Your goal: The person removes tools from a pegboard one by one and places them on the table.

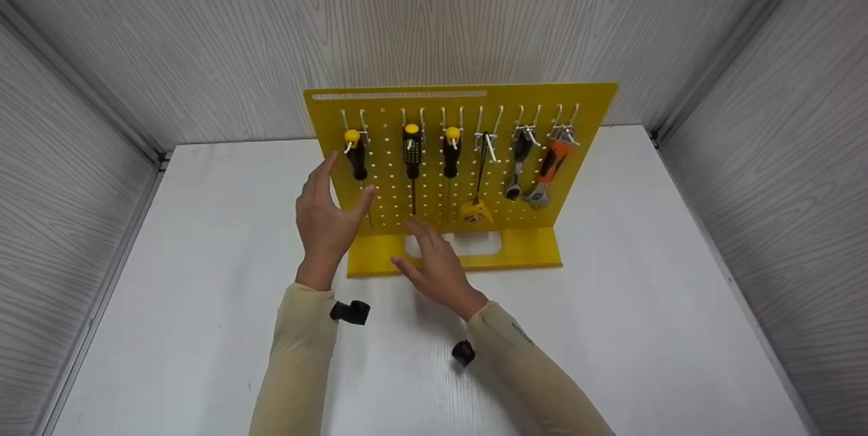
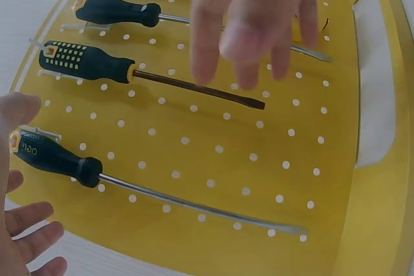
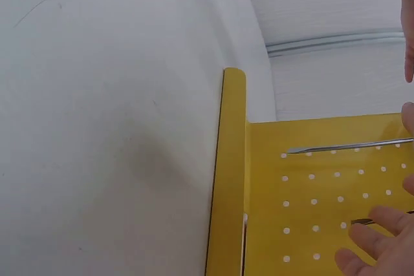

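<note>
Left-end screwdriver (image 1: 357, 159) hung tip down at about 9 o'clock on the yellow pegboard (image 1: 549, 94), its yellow end on a white hook (image 1: 350, 146). Left hand (image 1: 324, 215) stood just beside it at 8 o'clock, thumb well away from spread fingers, nothing held. Right hand (image 1: 437, 270) was at 6 to 7 o'clock, fingers extended, thumb apart, holding nothing, near the tip of the dotted screwdriver (image 1: 411, 151); couldn't tell whether it touched. Yellow tape measure (image 1: 477, 213) hung toward 5 o'clock, orange wrench (image 1: 554, 159) at 3. Board stood on a white bench (image 1: 237, 232).

Handling, judged: screwdriver probably fairly light, stiff, not fragile; handle (image 2: 55, 159) looked grippy, bare shaft (image 2: 194, 203) likely slippery. Best hold: around the handle's middle, clear of the hook.
</note>
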Tool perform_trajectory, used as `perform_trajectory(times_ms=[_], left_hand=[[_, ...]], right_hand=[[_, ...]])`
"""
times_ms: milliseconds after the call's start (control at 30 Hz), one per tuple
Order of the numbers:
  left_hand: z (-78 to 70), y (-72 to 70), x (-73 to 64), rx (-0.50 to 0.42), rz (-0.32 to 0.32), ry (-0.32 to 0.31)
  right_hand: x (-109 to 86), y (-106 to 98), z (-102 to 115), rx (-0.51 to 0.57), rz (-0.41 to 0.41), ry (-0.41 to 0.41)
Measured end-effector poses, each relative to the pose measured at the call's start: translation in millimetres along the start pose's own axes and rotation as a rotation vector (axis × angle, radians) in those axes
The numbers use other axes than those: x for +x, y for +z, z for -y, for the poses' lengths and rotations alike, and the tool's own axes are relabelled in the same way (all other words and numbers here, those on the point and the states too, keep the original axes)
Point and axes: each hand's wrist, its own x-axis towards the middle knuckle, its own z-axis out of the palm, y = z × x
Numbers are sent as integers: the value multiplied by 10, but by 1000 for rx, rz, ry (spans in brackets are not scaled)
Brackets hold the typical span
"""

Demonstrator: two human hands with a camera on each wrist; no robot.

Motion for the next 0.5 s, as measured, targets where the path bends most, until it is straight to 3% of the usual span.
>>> perform_trajectory(times_ms=[133, 267, 367, 500], left_hand=[[-20, 37, 31, -88, -16, -40], [-42, 61, 78, -271, -7, -113], [-52, 65, 113, -402, 5, -170], [-40, 64, 145, -478, 7, -203]], right_hand=[[79, 33, 31, 127, 80, 75], [174, 72, 43, 223, 129, 131], [241, 93, 43, 243, 149, 163], [310, 108, 53, 236, 176, 190]])
